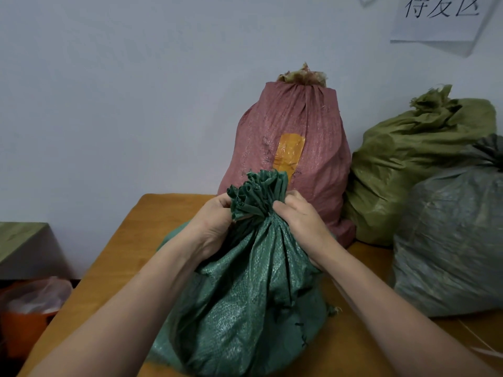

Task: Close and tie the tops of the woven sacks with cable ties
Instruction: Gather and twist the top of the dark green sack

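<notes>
clamps left hand and right hand round the bunched neck of the green sack, one each side, close together. stands upright on the wooden table, just before a tied pink sack.

1. White paper sign on the wall, upper right: black characters "待发区", tops cropped by the frame.
2. Red sack: dark scribbles beside its orange tape, too faint to read.

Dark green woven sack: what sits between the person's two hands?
Head view: only the gathered neck of the dark green woven sack lies between left hand and right hand, both gripping it.
</notes>
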